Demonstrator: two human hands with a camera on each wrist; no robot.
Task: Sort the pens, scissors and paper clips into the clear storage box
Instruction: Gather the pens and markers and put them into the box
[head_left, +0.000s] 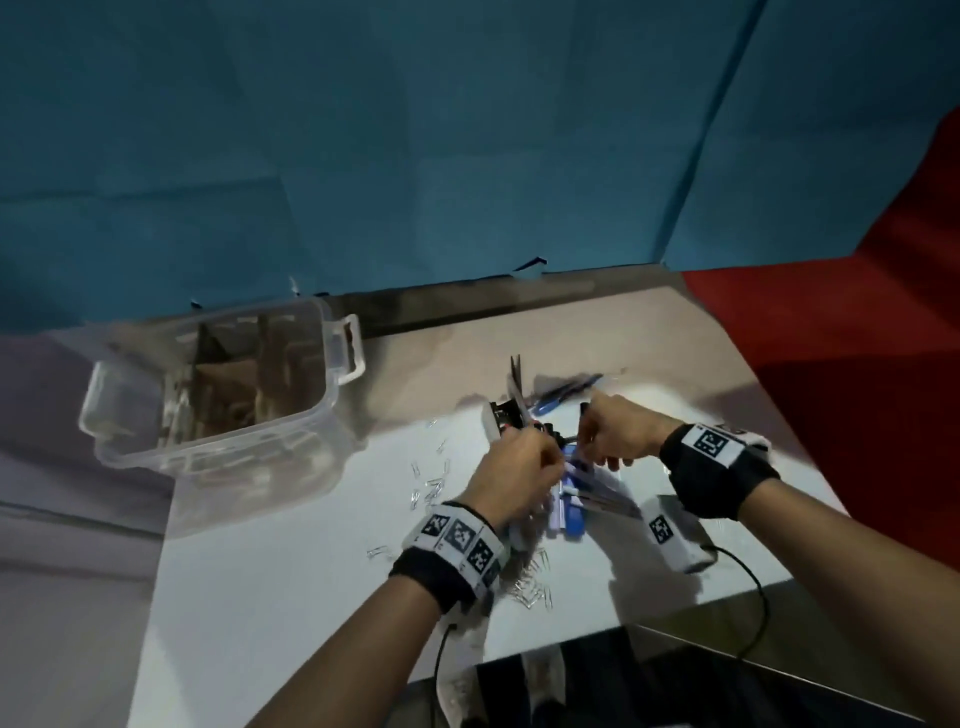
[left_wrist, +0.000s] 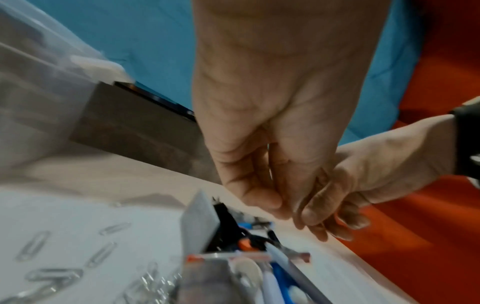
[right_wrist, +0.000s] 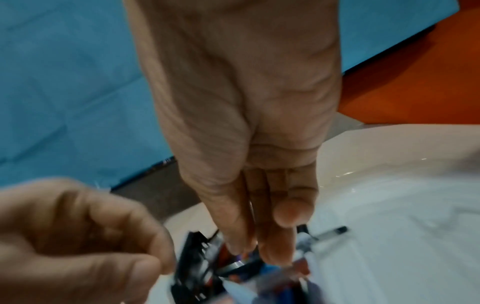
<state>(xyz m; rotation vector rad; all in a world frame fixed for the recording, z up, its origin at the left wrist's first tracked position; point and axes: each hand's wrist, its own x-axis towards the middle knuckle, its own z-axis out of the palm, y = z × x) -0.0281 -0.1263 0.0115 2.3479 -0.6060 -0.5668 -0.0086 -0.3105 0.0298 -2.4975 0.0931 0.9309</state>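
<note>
White table (head_left: 291, 597): silver paper clips (head_left: 434, 486) scattered, blue pens (head_left: 569, 501) heaped.

A: Any readable txt, labels, nos.?
B: None. Only b/w square marker codes on the left wristband (head_left: 460, 540), right wristband (head_left: 712, 441) and a white block (head_left: 670, 532). No letters legible.
</note>
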